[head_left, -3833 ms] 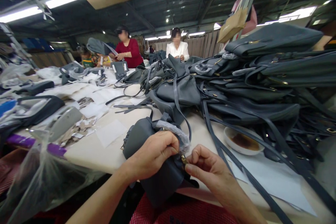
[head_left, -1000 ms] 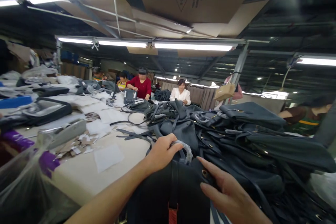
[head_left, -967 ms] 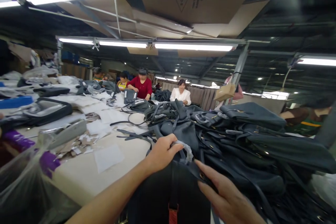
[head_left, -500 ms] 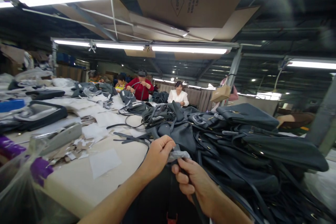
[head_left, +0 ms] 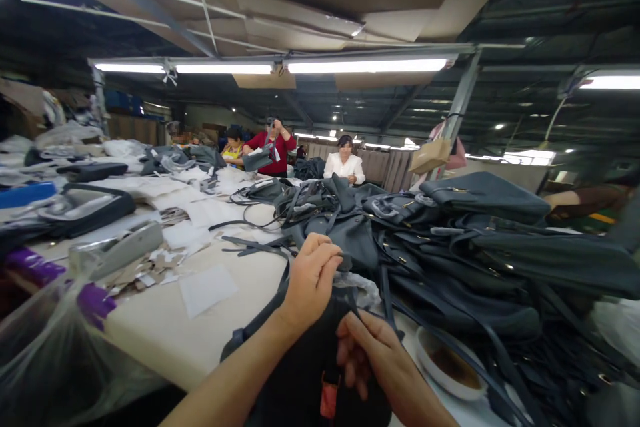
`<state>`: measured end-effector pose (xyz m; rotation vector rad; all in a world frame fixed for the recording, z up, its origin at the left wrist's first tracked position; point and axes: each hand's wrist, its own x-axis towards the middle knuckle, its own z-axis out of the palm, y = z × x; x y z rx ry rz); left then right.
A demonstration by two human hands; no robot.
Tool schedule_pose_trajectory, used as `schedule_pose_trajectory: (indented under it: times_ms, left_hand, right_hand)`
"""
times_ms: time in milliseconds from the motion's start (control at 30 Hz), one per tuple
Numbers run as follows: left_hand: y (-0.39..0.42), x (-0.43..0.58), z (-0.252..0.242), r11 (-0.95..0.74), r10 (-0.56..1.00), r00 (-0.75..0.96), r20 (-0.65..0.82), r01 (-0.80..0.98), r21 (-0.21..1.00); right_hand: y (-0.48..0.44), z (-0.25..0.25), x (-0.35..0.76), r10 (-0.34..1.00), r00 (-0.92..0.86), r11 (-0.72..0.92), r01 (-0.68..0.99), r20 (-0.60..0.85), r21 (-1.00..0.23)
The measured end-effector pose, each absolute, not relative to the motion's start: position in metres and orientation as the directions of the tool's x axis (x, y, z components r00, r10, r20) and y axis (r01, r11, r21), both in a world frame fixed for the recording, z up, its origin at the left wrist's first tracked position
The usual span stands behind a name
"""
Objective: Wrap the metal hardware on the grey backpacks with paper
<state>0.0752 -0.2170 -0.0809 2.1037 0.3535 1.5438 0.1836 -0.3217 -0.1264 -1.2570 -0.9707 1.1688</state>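
A dark grey leather handbag (head_left: 305, 373) lies low in front of me, with a small orange-red tag (head_left: 329, 396) on its strap. My left hand (head_left: 313, 277) is curled around a dark strap (head_left: 265, 313) of this bag. My right hand (head_left: 370, 360) pinches a thin dark strap just above the bag's body. Crumpled clear wrapping (head_left: 363, 290) sits between my hands. Behind them rises a heap of similar grey handbags (head_left: 475, 267) with tangled straps and gold-coloured hardware.
A white bowl with brown liquid (head_left: 447, 363) sits at the heap's foot. The long work table (head_left: 145, 327) carries paper sheets (head_left: 207, 288) and scraps. A plastic bag (head_left: 65, 353) hangs at lower left. Two co-workers, a red top (head_left: 265, 147) and a white blouse (head_left: 344, 170), sit far down the table.
My right hand has closed from spread fingers onto the strap and dropped lower. The bag sits lower, showing the bowl again. The far co-worker in red has raised a bag.
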Motion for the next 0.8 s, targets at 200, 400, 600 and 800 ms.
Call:
schedule_pose_trajectory:
  times_ms: [200,400,600,800]
  left_hand:
    - [-0.233,0.068,-0.108,-0.608,0.597,0.479,0.644,-0.254,0.752]
    - [-0.244,0.067,-0.111,-0.498,0.682,0.469,0.561,-0.264,0.826]
    - [-0.252,0.075,-0.116,-0.143,0.832,0.472,0.292,-0.326,0.934]
    - [-0.252,0.071,-0.11,0.018,0.82,0.561,0.119,-0.233,0.972]
  right_hand:
    - [-0.327,-0.135,0.201,0.999,0.05,0.026,-0.125,0.02,-0.992]
    - [-0.33,-0.132,0.212,0.998,0.06,-0.027,0.161,-0.018,-0.987]
    - [-0.337,-0.13,0.214,0.999,0.023,0.042,0.086,0.045,-0.995]
    - [-0.339,-0.13,0.215,0.982,0.154,0.09,0.101,0.105,-0.991]
